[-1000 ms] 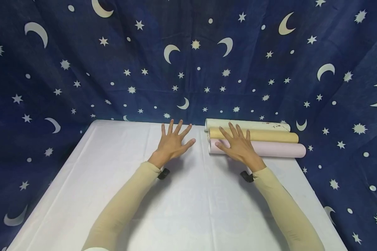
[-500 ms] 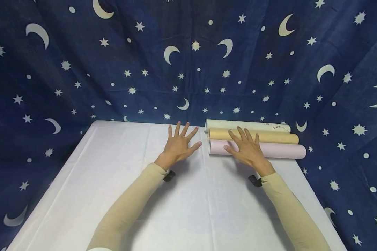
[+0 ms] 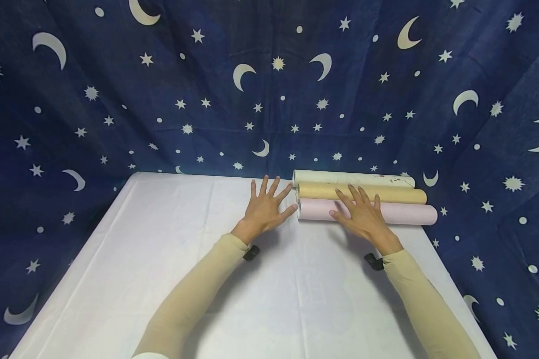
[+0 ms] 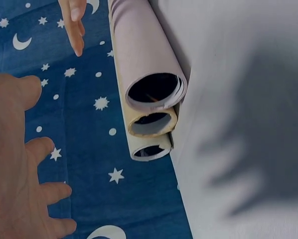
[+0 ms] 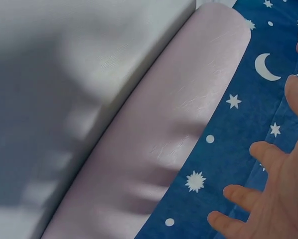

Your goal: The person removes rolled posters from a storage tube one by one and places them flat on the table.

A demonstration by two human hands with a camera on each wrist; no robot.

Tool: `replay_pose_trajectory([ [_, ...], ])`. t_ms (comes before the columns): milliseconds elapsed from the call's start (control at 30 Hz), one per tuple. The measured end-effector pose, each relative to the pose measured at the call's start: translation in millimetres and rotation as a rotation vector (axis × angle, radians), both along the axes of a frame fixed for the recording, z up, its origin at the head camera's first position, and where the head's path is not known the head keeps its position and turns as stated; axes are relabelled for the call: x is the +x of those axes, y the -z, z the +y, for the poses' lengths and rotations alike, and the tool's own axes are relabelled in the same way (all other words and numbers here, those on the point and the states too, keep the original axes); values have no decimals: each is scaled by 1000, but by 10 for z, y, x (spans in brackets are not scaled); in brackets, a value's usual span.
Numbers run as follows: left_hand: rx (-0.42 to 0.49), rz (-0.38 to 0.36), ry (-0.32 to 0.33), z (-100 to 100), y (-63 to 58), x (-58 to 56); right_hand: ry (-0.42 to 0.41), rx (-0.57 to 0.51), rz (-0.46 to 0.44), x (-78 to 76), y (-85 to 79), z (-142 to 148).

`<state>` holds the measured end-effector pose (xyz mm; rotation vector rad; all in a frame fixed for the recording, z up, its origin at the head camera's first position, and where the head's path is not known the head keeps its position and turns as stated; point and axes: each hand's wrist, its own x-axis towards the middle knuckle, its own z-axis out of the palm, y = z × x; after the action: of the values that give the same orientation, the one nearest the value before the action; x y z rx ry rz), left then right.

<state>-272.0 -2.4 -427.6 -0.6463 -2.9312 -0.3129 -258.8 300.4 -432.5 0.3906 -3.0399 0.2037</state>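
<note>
Rolls [image 3: 400, 196]: three, hollow, interiors dark | left hand [image 3: 262, 212]: spread wide | right hand [image 3: 365, 218]: likewise

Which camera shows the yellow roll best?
The head view: the yellow roll shows nearly end to end, partly behind the right hand. The left wrist view shows mainly its open end; the right wrist, none.

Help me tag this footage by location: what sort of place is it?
Probably a curtained-off indoor work booth, not an ordinary room: a blue moon-and-star curtain hangs behind and on both sides of a white-covered table, where three wallpaper-like rolls lie side by side.
</note>
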Motion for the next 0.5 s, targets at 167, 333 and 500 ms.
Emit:
replay_pose_trajectory([
  [167,18,-7,20,101,27,10,16,-3,-2,16,22,98],
  [333,15,-10,40,220,51,12,29,-1,-7,29,39,180],
  [500,-9,2,46,335,83,12,36,0,5,33,56,260],
])
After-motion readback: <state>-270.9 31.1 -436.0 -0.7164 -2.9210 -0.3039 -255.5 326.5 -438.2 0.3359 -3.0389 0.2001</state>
